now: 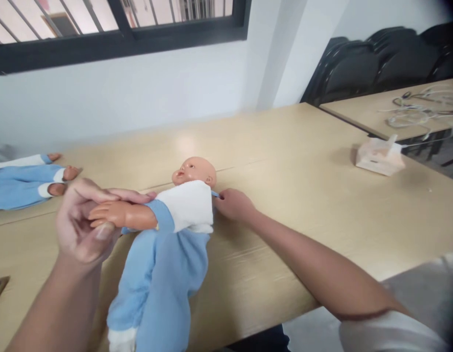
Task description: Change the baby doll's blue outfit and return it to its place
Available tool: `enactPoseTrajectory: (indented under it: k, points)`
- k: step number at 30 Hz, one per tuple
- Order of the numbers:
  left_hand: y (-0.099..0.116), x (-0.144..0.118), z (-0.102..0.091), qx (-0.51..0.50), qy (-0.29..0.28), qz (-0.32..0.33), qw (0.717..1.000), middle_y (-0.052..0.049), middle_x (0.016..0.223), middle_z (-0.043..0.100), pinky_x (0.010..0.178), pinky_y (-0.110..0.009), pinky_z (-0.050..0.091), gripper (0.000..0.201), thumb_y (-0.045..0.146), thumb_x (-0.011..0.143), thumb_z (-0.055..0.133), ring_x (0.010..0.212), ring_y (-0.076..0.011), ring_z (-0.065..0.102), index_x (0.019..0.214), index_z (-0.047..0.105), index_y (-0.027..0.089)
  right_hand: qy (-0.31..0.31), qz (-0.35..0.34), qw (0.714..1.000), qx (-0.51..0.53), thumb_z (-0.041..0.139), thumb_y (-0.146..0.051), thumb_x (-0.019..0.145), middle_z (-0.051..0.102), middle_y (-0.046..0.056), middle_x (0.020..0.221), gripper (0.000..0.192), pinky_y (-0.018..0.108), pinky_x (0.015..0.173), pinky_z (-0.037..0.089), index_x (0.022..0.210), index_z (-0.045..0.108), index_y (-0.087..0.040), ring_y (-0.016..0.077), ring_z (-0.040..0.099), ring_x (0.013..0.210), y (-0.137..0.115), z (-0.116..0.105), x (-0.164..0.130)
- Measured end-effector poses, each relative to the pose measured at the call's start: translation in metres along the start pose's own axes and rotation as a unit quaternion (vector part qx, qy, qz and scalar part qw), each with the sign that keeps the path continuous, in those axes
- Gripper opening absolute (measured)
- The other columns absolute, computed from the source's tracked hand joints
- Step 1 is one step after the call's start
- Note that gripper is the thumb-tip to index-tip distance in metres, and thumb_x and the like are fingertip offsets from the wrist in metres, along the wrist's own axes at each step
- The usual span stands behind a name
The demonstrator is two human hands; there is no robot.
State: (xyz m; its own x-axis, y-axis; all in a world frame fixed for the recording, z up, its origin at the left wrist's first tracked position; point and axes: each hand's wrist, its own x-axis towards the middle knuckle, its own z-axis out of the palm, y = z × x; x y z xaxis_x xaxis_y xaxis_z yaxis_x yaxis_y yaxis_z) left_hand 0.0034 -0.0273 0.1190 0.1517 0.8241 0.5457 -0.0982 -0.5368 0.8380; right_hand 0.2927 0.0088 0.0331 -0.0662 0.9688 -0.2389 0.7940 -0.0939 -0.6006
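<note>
A baby doll (pixel 193 208) in a white top and blue trousers lies tilted on its side on the table, its head toward the wall. My left hand (pixel 89 220) is closed around the doll's arm at the hand and wrist, with the thumb below and the fingers above. The doll's arm stretches left out of a blue cuff. Behind the doll's back, my right hand (pixel 234 203) pinches a bit of blue cloth (pixel 215 194) by the collar. Most of that cloth is hidden by the doll.
A second doll (pixel 26 178) in blue and white lies at the left, cut by the frame. On the wooden table (pixel 285 146) stands a whitish box (pixel 380 155) at the right. Tangled cables (pixel 413 110) lie on another table; black folding chairs (pixel 358 68) lean behind.
</note>
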Motion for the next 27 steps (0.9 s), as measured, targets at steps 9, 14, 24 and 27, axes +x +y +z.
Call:
enactPoseTrajectory:
  k: [9, 14, 24, 27]
  points:
    - [0.008, -0.004, 0.011, 0.035, -0.010, 0.048, 0.998, 0.005, 0.085, 0.075, 0.089, -0.051, 0.066, 0.032, 0.042, 0.082, 0.080, 0.087, -0.0256, 0.078, 0.096, 0.057, 0.024, -0.190, -0.137, 0.956, 0.180, 0.065, -0.043, 0.089, 0.071, 0.005, 0.072, 0.027, 0.032, 0.066, 0.047, 0.077, 0.073, -0.021, 0.0215, 0.063, 0.072, 0.004, -0.002, -0.016]
    - [0.012, -0.008, 0.019, 0.027, -0.031, 0.030, 0.999, 0.001, 0.095, 0.080, 0.091, -0.050, 0.065, 0.035, 0.042, 0.082, 0.081, 0.094, -0.0268, 0.078, 0.098, 0.056, 0.023, -0.111, -0.122, 0.965, 0.202, 0.068, -0.048, 0.088, 0.075, 0.008, 0.088, 0.027, 0.033, 0.068, 0.048, 0.090, 0.076, -0.022, 0.0274, 0.065, 0.089, -0.010, 0.004, -0.017]
    - [0.004, -0.001, 0.018, 0.020, 0.015, 0.063, 0.998, 0.004, 0.096, 0.080, 0.094, -0.045, 0.062, 0.033, 0.041, 0.086, 0.077, 0.094, -0.0216, 0.078, 0.099, 0.053, 0.023, -0.354, -0.158, 0.874, 0.293, 0.071, -0.039, 0.086, 0.067, 0.000, 0.076, 0.044, 0.019, 0.042, 0.037, 0.126, 0.063, -0.022, 0.0110, 0.056, 0.055, 0.007, 0.001, -0.014]
    - [0.003, -0.005, 0.023, 0.017, 0.011, 0.068, 0.997, 0.000, 0.097, 0.080, 0.092, -0.046, 0.063, 0.032, 0.038, 0.086, 0.078, 0.093, -0.0231, 0.078, 0.099, 0.053, 0.023, -0.245, -0.118, 0.895, 0.354, 0.063, -0.039, 0.091, 0.062, 0.000, 0.067, 0.031, 0.020, 0.041, 0.037, 0.116, 0.065, -0.021, 0.0110, 0.053, 0.051, 0.003, 0.018, -0.010]
